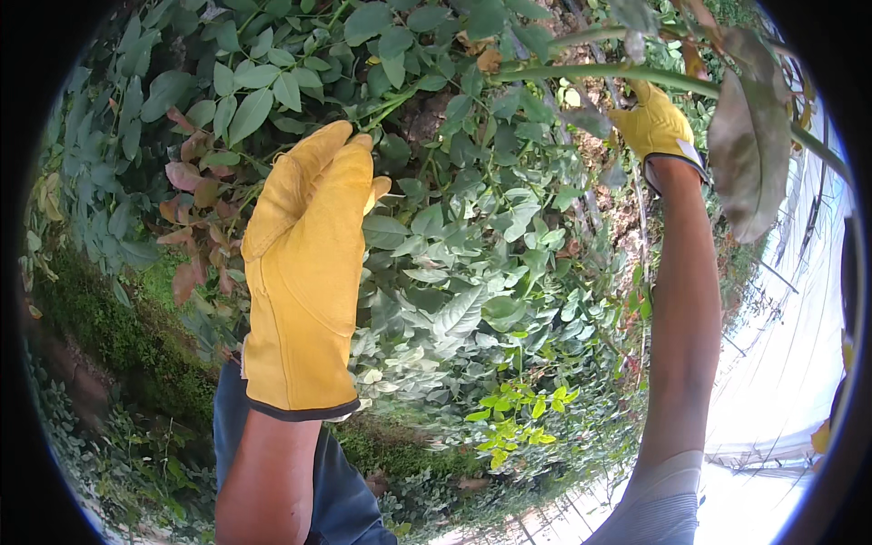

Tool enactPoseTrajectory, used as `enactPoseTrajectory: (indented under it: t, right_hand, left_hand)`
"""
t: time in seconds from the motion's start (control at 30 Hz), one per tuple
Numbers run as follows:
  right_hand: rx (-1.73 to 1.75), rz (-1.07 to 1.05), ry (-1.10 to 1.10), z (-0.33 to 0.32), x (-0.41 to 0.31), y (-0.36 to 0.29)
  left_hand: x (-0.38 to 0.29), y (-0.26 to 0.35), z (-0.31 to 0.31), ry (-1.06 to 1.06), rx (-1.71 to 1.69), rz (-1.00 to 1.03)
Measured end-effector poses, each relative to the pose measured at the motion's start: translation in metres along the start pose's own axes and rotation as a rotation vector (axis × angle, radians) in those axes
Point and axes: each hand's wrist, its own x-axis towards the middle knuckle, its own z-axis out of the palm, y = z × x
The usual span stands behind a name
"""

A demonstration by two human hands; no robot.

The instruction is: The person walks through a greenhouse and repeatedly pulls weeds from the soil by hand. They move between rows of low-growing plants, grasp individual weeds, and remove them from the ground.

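My left hand (306,272), in a yellow leather work glove with a dark cuff edge, is raised in the middle of the bush. Its fingers lie close together and curl away from me. A thin green stem (385,110) meets the gloved fingertips; whether it is gripped is hidden by the glove. Further off at the upper right, my right hand (657,126) wears a matching glove. Two of its digits stand apart, near a thick green cane (606,71) that crosses in front of its fingertips. Nothing shows between them.
Rose-like leaves (255,88) surround both hands, with a reddish, withered cluster (191,174) at the left. A large dull leaf (746,150) hangs close to the camera. Bare soil (623,211) and dark hose-like lines lie beyond. White sheeting (770,381) spans the right side.
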Motion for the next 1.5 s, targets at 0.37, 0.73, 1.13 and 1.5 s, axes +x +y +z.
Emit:
enactPoseTrajectory:
  t: [0.37, 0.73, 1.13, 1.5]
  right_hand:
    - [1.015, 0.031, 0.305, 0.018, -0.142, -0.010]
    - [1.197, 0.196, -0.066, 0.104, -0.553, -0.095]
    - [1.225, 1.566, -0.894, 0.270, -0.988, -0.188]
    - [2.067, 1.432, 0.014, 0.179, -0.896, -0.195]
  left_hand:
    - [-0.040, -0.028, -0.014, 0.028, 0.342, 0.384]
    - [-0.091, -0.063, -0.052, -0.287, 0.476, 0.615]
    - [-0.299, -0.071, -0.168, -0.996, 1.434, 0.182]
    - [-0.380, -0.057, -0.150, -1.140, 1.417, 0.289]
